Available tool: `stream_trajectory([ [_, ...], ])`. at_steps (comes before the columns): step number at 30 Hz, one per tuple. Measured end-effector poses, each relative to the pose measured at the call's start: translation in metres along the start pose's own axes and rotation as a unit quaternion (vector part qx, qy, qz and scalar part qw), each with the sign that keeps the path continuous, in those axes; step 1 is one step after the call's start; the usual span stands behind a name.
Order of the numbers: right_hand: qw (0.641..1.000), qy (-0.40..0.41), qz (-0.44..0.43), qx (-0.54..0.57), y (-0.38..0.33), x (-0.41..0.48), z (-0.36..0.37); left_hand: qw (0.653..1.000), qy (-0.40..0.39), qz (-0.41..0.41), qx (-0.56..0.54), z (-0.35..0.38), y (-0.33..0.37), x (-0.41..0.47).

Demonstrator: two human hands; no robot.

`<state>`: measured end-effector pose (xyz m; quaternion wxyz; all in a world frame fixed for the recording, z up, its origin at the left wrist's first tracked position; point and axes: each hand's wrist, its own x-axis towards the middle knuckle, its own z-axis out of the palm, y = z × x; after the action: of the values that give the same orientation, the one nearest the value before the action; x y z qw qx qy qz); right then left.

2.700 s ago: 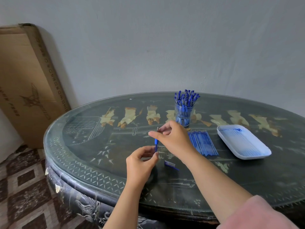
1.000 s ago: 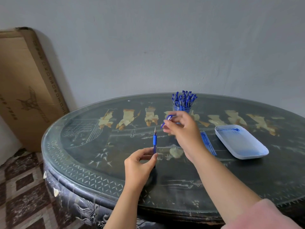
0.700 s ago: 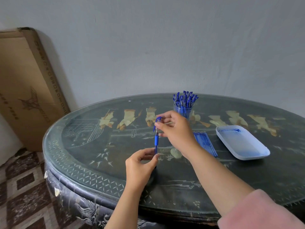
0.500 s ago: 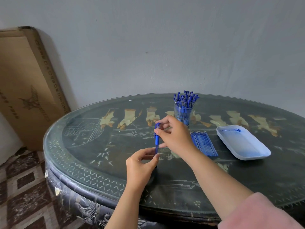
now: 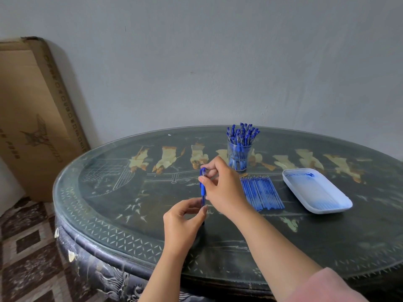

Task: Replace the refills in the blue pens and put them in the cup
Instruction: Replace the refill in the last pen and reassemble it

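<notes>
Cardboard box (image 5: 32,118) leans on wall at far left, dark round table (image 5: 109,203) in front. Left hand (image 5: 185,223) pinches lower end of upright blue pen (image 5: 203,188) above the table, right hand (image 5: 222,188) fingers closed on its cap end. Further right: cup (image 5: 239,155) full of blue pens, row of refills (image 5: 261,192) flat on table, white tray (image 5: 316,190).

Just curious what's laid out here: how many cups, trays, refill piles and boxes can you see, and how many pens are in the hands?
Cup of pens: 1
Tray: 1
Pile of refills: 1
Cardboard box: 1
Pen held upright by left hand and right hand: 1
Total: 5
</notes>
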<state>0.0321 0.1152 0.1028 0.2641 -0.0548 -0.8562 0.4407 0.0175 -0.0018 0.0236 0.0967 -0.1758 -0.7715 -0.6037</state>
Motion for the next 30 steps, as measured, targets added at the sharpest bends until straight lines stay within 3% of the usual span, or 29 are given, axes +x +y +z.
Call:
stream_trajectory([
  [5, 1.0, 0.008, -0.009, 0.003, 0.001, -0.004, 0.003, 1.0, -0.002, -0.007, -0.007, 0.0, 0.001, 0.0],
  [10, 0.999, -0.034, 0.006, 0.005, 0.014, -0.017, 0.005, 0.999, 0.001, -0.019, -0.033, 0.0, 0.002, 0.0],
  [16, 0.998, -0.013, 0.024, 0.056, 0.028, -0.007, -0.01, 0.996, -0.026, -0.058, -0.06, 0.005, -0.001, 0.004],
  [20, 0.995, 0.073, 0.013, 0.061, 0.026, 0.025, -0.041, 0.993, 0.005, -0.105, -0.06, 0.004, -0.004, 0.015],
  [26, 0.965, 0.255, -0.051, 0.041, 0.023, 0.075, -0.079, 0.995, 0.049, -0.083, -0.012, -0.001, -0.007, 0.047],
  [30, 0.954, 0.289, -0.083, -0.009, 0.027, 0.106, -0.082, 0.996, 0.042, -0.057, 0.056, -0.002, -0.019, 0.045],
])
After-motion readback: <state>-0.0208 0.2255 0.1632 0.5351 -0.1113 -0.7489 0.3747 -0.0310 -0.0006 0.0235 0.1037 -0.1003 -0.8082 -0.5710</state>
